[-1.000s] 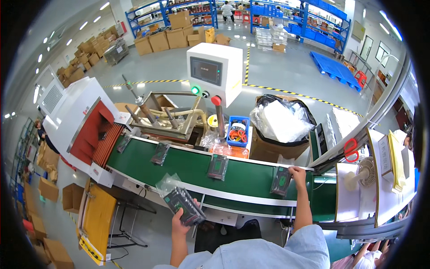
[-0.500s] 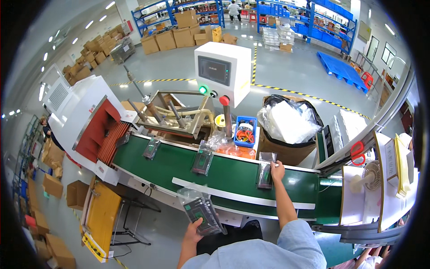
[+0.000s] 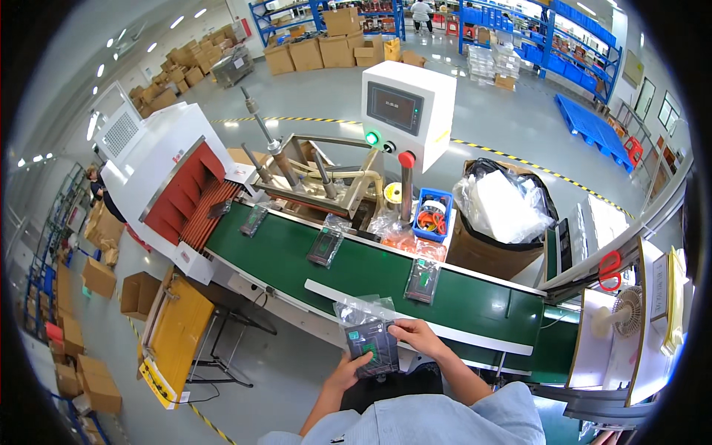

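In front of my body, I hold a dark flat package (image 3: 380,353) with green markings, loosely wrapped in a clear plastic bag. My left hand (image 3: 344,374) grips its lower left side, thumb on the front. The fingers of my right hand (image 3: 418,337) pinch its upper right edge. The bag's loose end sticks up past the top. Beyond my hands, a similar bagged package (image 3: 421,283) lies on the green conveyor belt (image 3: 475,297). Farther left along the belt are a second bagged package (image 3: 325,247) and a third package (image 3: 254,221).
At the belt's left end stands a white tunnel machine (image 3: 159,167) with red curtain strips; another package (image 3: 220,209) lies by its rollers. Behind the belt are a control box (image 3: 408,111), a blue bin (image 3: 432,215) and a lined carton (image 3: 489,256). A small fan (image 3: 627,311) stands right.
My right hand has let go of the package on the belt and come back to the one in my left hand. Packages on the belt have shifted left toward the tunnel. The view has turned slightly.
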A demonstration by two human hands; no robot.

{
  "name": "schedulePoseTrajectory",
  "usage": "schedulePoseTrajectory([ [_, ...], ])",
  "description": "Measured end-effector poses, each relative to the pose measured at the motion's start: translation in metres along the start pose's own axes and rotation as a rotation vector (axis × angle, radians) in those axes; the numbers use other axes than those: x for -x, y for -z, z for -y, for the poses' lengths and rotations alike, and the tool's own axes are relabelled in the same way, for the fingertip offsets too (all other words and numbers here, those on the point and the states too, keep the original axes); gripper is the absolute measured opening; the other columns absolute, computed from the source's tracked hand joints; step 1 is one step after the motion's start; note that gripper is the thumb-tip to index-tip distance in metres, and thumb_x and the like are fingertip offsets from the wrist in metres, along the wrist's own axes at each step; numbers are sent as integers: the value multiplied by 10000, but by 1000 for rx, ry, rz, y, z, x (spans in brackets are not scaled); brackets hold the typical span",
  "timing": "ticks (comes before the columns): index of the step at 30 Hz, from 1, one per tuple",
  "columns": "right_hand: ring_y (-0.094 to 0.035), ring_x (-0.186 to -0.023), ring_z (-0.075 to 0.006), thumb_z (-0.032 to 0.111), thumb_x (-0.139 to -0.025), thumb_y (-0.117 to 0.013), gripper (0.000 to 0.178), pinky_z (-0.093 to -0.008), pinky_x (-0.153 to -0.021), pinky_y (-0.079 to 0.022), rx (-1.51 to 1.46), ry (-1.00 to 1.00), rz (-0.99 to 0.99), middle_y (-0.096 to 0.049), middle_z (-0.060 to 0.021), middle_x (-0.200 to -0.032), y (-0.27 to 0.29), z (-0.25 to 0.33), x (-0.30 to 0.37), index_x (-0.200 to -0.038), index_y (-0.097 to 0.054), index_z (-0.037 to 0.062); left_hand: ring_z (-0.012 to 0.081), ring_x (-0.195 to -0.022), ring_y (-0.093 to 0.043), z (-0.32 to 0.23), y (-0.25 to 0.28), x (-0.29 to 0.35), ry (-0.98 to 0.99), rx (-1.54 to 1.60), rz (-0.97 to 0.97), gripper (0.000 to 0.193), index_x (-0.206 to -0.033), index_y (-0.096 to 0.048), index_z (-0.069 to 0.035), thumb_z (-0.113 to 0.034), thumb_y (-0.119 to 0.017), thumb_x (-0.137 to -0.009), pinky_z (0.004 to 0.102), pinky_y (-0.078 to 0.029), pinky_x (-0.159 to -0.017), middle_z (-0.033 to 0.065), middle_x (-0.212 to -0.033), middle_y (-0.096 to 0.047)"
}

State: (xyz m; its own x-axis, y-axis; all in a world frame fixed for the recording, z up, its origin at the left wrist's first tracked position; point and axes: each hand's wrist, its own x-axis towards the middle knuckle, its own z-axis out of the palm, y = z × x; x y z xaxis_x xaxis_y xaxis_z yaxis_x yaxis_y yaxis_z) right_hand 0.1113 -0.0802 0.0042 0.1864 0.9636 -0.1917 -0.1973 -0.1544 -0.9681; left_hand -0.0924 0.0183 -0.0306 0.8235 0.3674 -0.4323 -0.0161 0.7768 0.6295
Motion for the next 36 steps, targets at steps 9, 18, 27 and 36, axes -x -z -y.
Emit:
schedulePoseTrajectory([
  [9, -534, -836, -85, 165, -857, -582, 247, -232, -761, -425, -19, -27, -54, -608, -18, -900, 11, 12, 13, -1042, -600, 2, 209, -1029, -529, -1, -12, -3, 17, -29, 22, 443, -1231, -417, -28, -110, -582, -828, 363, -441, -874, 101, -1134, -532],
  [18, -541, -788, -98, 147, -829, -603, 191, -243, -713, -435, 110, -30, -243, -617, -27, -843, 46, 3, 49, -934, -636, -10, 336, -1095, -501, -31, -50, -9, -188, 154, 109, 523, -1269, -340, 39, -198, -518, -838, 479, -404, -923, 198, -1245, -455],
  [27, -493, -642, -75, 191, -807, -583, 204, -236, -583, -381, 202, -24, -1268, -578, 11, -694, 272, -90, 130, -837, -661, 5, 370, -1075, -499, -30, -20, 4, -121, 218, 53, 592, -1222, -388, 54, -251, -602, -762, 529, -354, -962, 223, -1145, -505],
  [36, -595, -764, -282, 282, -764, -581, 253, -376, -689, -462, 539, -261, -1545, -619, -152, -835, 308, -149, 84, -860, -680, 70, 347, -1099, -495, -2, -35, 7, 48, 295, 166, 559, -1239, -374, 39, -178, -575, -765, 475, -379, -956, 227, -1160, -502],
])
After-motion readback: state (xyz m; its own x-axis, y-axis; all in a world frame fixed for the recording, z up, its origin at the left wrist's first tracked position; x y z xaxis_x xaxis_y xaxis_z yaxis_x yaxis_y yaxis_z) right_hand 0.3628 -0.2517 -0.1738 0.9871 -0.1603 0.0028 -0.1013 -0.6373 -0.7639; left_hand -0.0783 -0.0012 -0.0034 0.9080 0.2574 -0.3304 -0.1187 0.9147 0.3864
